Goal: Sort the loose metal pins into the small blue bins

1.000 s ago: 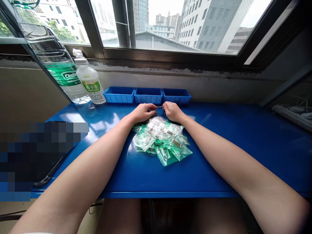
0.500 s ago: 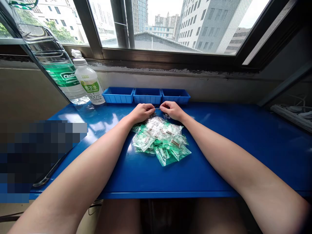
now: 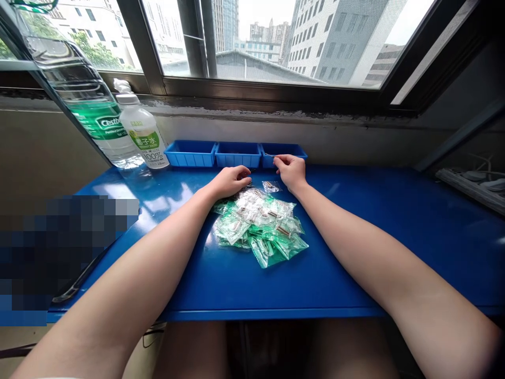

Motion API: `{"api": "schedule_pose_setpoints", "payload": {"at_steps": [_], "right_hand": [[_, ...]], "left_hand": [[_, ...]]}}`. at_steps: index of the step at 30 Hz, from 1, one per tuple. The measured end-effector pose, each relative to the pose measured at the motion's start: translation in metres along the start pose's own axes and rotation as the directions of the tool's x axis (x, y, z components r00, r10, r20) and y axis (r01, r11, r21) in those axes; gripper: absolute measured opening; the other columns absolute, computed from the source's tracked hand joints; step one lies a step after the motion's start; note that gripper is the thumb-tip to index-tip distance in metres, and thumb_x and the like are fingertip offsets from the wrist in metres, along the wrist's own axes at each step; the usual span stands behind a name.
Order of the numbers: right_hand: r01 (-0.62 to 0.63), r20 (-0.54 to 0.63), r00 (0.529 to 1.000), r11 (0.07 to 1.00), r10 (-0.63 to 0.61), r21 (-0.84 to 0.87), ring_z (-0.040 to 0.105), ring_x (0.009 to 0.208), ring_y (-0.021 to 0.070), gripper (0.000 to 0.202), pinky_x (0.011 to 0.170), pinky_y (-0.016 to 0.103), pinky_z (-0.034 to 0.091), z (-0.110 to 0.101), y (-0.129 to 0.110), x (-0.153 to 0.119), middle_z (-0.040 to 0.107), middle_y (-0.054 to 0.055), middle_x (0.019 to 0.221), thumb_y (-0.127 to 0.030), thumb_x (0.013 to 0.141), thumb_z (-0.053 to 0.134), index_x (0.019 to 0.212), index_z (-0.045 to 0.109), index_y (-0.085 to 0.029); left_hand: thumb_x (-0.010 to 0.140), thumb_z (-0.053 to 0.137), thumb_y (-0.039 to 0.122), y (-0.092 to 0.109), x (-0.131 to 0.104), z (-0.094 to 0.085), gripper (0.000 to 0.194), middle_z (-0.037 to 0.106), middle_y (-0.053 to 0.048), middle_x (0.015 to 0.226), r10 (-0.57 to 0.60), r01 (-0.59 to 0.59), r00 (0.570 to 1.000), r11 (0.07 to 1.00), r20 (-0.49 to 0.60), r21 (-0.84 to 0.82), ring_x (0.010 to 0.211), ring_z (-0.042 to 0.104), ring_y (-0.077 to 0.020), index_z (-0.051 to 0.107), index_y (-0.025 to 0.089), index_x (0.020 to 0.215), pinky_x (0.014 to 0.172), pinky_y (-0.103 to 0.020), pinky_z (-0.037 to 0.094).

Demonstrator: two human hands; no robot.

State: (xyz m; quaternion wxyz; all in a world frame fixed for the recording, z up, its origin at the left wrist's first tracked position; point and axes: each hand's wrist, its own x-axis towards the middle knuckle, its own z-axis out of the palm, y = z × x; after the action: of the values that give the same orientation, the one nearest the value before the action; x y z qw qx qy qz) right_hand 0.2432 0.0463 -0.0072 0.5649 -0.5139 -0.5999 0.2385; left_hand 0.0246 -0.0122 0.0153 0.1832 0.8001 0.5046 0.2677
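Note:
My right hand [image 3: 292, 171] pinches a thin, pin-like metal piece [image 3: 270, 155] at the front of the right-hand blue bin [image 3: 290, 151]. What exactly the piece is, I cannot make out. Behind the pile, my left hand [image 3: 231, 180] rests with thumb and forefinger apart and nothing visible between them. Small dark slender pieces [image 3: 250, 184] lie by its fingertips, partly hidden. A small clear bag [image 3: 271, 186] with metal pieces inside lies between the hands. Towards me is a heap of clear and green plastic bags [image 3: 258, 223], with small metal rods in some.
Two more blue bins, a left one [image 3: 190, 155] and a middle one [image 3: 238, 157], stand in the row against the wall. A large water bottle [image 3: 92, 113] and a smaller white-capped bottle [image 3: 142, 134] are at the left. A power strip [image 3: 473, 181] sits at the right.
My hands have parted. My right hand has moved up and right to the right-hand bin with the thin metal piece; my left thumb and forefinger have separated. The small clear bag is now uncovered.

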Motion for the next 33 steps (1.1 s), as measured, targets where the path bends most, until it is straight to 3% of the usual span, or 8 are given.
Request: {"api": "schedule_pose_setpoints", "payload": {"at_steps": [3,6,19,24,28,30,33], "right_hand": [[-0.124,-0.173,0.978,0.992,0.118,-0.024,0.062,0.052,0.0143,0.024,0.062,0.031,0.054,-0.004,0.006,0.007,0.073,0.004,0.077,-0.034,0.076,0.068,0.090,0.074,-0.015],[-0.180,-0.253,0.952,0.984,0.172,-0.008,0.062,0.050,0.0140,0.022,0.059,0.030,0.054,-0.009,0.010,0.012,0.072,0.003,0.076,-0.034,0.075,0.069,0.087,0.073,-0.016],[-0.239,-0.301,0.926,0.971,0.227,-0.005,0.060,0.046,0.0161,0.020,0.056,0.032,0.053,-0.011,0.006,0.011,0.066,0.001,0.062,-0.038,0.073,0.072,0.069,0.067,-0.019],[-0.198,-0.226,0.955,0.980,0.192,-0.003,0.059,0.046,0.0143,0.024,0.055,0.031,0.052,-0.010,0.002,0.007,0.070,0.003,0.069,-0.042,0.074,0.071,0.073,0.068,-0.018],[0.019,-0.022,1.000,0.997,-0.021,-0.072,0.065,0.061,0.0184,0.028,0.060,0.031,0.052,-0.008,-0.008,-0.003,0.072,0.006,0.072,-0.045,0.075,0.069,0.074,0.070,-0.018],[0.147,0.123,0.983,0.983,-0.134,-0.108,0.067,0.069,0.0200,0.025,0.066,0.031,0.052,-0.007,-0.015,-0.010,0.073,0.006,0.075,-0.043,0.075,0.070,0.074,0.071,-0.018],[0.268,0.340,0.917,0.954,-0.209,-0.136,0.066,0.072,0.0197,0.021,0.067,0.031,0.051,-0.007,-0.022,-0.018,0.074,0.006,0.078,-0.039,0.074,0.071,0.077,0.073,-0.018]], "left_hand": [[0.087,0.058,0.042,-0.001,0.000,0.000,0.036,0.073,-0.008,0.108,0.016,-0.016,1.000,1.000,0.008,0.005,0.099,0.067,-0.0243,0.069,0.019,0.112,0.090,-0.034,0.053],[0.086,0.058,0.042,-0.003,0.000,0.000,0.035,0.073,-0.007,0.108,0.020,-0.020,1.000,1.000,0.009,0.007,0.099,0.067,-0.0238,0.070,0.020,0.111,0.089,-0.033,0.053],[0.084,0.058,0.037,-0.007,0.001,0.002,0.033,0.074,-0.006,0.107,0.037,-0.037,0.999,0.999,0.001,0.007,0.099,0.067,-0.0232,0.071,0.020,0.109,0.090,-0.034,0.053],[0.082,0.058,0.035,-0.005,0.001,0.001,0.032,0.074,-0.006,0.106,0.040,-0.040,0.999,0.999,-0.002,0.007,0.098,0.067,-0.0234,0.071,0.020,0.108,0.091,-0.034,0.053],[0.083,0.058,0.034,-0.004,0.000,0.001,0.031,0.075,-0.006,0.107,0.039,-0.039,0.999,0.999,-0.003,-0.003,0.098,0.067,-0.0233,0.072,0.020,0.108,0.091,-0.034,0.053],[0.083,0.059,0.034,-0.004,0.000,0.001,0.031,0.075,-0.006,0.107,0.047,-0.047,0.999,0.999,-0.004,-0.006,0.099,0.067,-0.0229,0.072,0.021,0.107,0.092,-0.033,0.053],[0.082,0.059,0.033,-0.003,0.000,0.001,0.031,0.075,-0.006,0.106,0.061,-0.061,0.998,0.998,-0.006,-0.011,0.098,0.068,-0.0228,0.072,0.020,0.107,0.092,-0.032,0.054]]}}
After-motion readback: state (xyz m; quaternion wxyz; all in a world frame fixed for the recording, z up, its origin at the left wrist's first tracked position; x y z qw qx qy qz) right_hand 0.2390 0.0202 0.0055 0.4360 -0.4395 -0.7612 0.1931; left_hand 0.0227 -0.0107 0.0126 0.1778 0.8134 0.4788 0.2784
